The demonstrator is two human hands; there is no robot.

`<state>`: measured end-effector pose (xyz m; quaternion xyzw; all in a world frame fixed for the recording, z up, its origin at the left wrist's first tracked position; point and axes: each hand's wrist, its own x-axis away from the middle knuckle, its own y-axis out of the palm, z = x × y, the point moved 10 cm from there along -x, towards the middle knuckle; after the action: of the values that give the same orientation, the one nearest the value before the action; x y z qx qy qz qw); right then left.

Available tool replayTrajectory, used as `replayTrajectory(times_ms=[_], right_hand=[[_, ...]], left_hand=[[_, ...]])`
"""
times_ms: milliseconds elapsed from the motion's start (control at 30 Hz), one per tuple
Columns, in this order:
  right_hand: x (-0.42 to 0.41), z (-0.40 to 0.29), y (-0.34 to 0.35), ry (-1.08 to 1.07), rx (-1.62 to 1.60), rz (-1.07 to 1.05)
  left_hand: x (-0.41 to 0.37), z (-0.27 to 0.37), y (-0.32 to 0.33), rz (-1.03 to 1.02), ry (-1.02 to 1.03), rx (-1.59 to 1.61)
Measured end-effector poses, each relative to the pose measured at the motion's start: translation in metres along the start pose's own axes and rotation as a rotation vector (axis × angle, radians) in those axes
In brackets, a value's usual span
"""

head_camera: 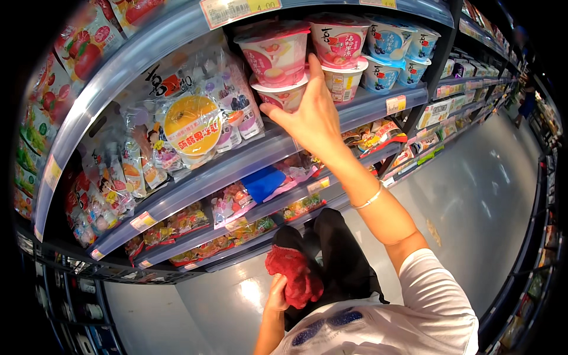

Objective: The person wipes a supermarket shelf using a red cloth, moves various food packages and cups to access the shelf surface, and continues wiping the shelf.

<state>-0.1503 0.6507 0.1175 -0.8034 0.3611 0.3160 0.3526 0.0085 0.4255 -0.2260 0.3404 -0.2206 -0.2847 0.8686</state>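
My right hand (pixel 313 117) reaches up to the shelf, its thumb at the front left of a lower pink jelly cup (pixel 282 96) and its index finger along the right side of the stack. Another pink jelly cup (pixel 275 55) sits on top, leaning slightly. The other fingers are hidden behind the cups. Just to the right is a second pink stack, with a strawberry-printed cup (pixel 341 40) on top. Down by my legs, my left hand (pixel 277 293) grips a crumpled red cloth (pixel 295 275).
Blue-and-white cups (pixel 385 42) stand stacked farther right. Clear bags of jelly (pixel 195 124) fill the shelf to the left. A shelf edge with price tags (pixel 244 155) curves below my right hand. Lower shelves hold bagged sweets (pixel 235 242) and a blue object (pixel 263 183).
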Motion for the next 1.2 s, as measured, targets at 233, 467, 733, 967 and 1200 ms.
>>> replayTrajectory(times_ms=[233,467,733,967,1200], right_hand=[[-0.010,0.005,0.005,0.092,-0.141,0.156],[-0.005,-0.011,-0.012,-0.155,-0.235,0.214],[-0.008,-0.027,-0.047,-0.030,-0.499,0.010],[0.014,-0.006,-0.065,0.073,-0.575,-0.132],[0.045,0.014,-0.098,0.019,-0.443,-0.137]], left_hand=[[-0.001,-0.010,0.001,-0.033,-0.055,-0.065],[0.007,0.002,-0.010,0.150,0.010,0.008],[-0.005,0.001,0.003,0.111,-0.017,-0.072],[-0.017,-0.003,0.016,0.049,-0.016,-0.125],[-0.027,0.003,0.021,0.099,-0.076,0.036]])
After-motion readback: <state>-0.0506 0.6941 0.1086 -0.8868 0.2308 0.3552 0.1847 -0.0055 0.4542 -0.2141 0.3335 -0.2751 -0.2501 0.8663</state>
